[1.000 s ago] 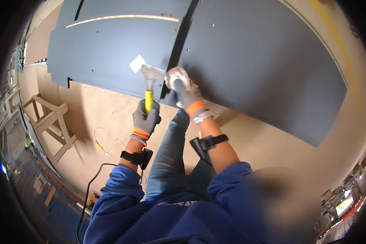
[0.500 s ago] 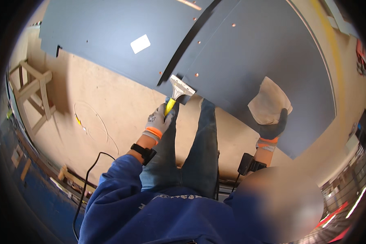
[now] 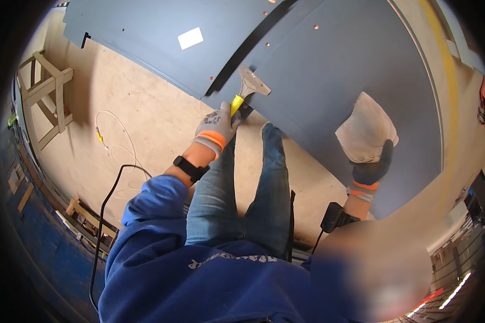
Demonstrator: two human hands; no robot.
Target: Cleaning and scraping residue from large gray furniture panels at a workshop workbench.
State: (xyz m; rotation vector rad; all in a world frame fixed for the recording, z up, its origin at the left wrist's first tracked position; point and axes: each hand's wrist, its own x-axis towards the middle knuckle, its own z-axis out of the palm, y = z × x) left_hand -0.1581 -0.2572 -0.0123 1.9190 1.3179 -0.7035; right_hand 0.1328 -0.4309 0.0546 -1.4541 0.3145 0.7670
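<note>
Grey-and-orange gloved L hand (image 3: 219,125), seen in head view, is wrapped round the yellow handle of a fan-shaped metal scraper (image 3: 249,84). Scraper tilts up & away from the body, blade end uppermost, over the near edge of the dark grey flat panel (image 3: 361,59) on the R; can't tell if blade touches it. Gloved R hand (image 3: 373,168), well apart from L, grips the lower edge of a crumpled off-white cloth (image 3: 365,126), thumb on top. Cloth sits over the same panel nr its near edge; contact w/ surface unclear.

Bluish-grey flat panel (image 3: 140,46) is on the L, w/ a long black strip (image 3: 249,49) running slantwise btwn the two. White rectangular label (image 3: 191,38) lies on the L panel; small coppery holes (image 3: 316,27) dot both.

Light wooden trestle (image 3: 53,89) stands far L on tan floor (image 3: 145,97). Thin white looped cable w/ yellow connector (image 3: 99,137) lies on floor, btwn trestle & L forearm. Black strap (image 3: 191,168) on L wrist, black boxy device (image 3: 337,217) on R. Person wears blue sweatshirt (image 3: 221,290) & blue jeans (image 3: 215,212); black cable (image 3: 97,253) hangs by L sleeve.
</note>
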